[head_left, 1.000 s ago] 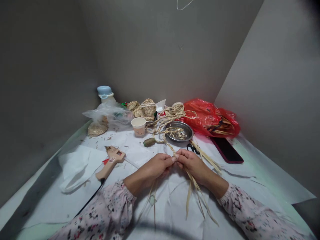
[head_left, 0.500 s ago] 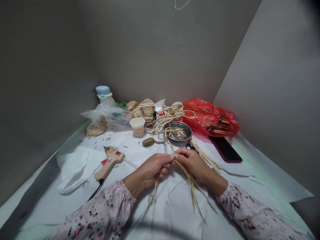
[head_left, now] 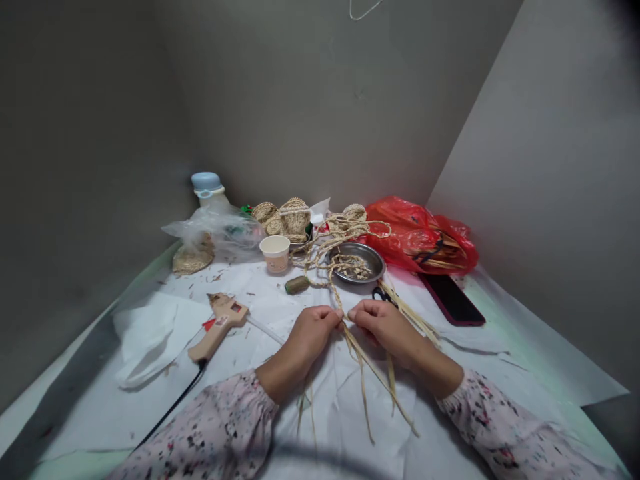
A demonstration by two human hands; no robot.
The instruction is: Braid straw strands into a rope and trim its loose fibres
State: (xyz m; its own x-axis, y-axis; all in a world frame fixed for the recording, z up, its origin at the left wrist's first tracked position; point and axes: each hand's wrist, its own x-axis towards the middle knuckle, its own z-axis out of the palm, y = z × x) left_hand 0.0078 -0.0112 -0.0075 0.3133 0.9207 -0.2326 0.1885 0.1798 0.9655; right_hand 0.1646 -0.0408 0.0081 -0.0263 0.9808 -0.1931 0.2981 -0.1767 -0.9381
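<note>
My left hand (head_left: 314, 333) pinches the lower end of a braided straw cord (head_left: 335, 291) between thumb and forefinger. Just to its right, my right hand (head_left: 384, 328) is closed in a pinch on a straw strand. Loose straw strands (head_left: 367, 363) fan out below my fingers over the white paper, and a few more hang beneath my left hand. From my fingers the braid runs up past a metal bowl (head_left: 383, 267) and lies in loose loops behind it. My curled fingers hide the exact crossing of the strands.
A glue gun (head_left: 220, 328) with a cable lies at left, near crumpled white paper (head_left: 150, 340). Behind stand a paper cup (head_left: 275, 255), a thread spool (head_left: 297, 285) and a blue-lidded bottle (head_left: 207, 183). Scissors (head_left: 379, 294), a phone (head_left: 455, 300) and a red bag (head_left: 400, 230) are at right.
My hands have moved slightly apart, the left a little to the left. The loose strands below have shifted and spread differently, with one now hanging under my right hand.
</note>
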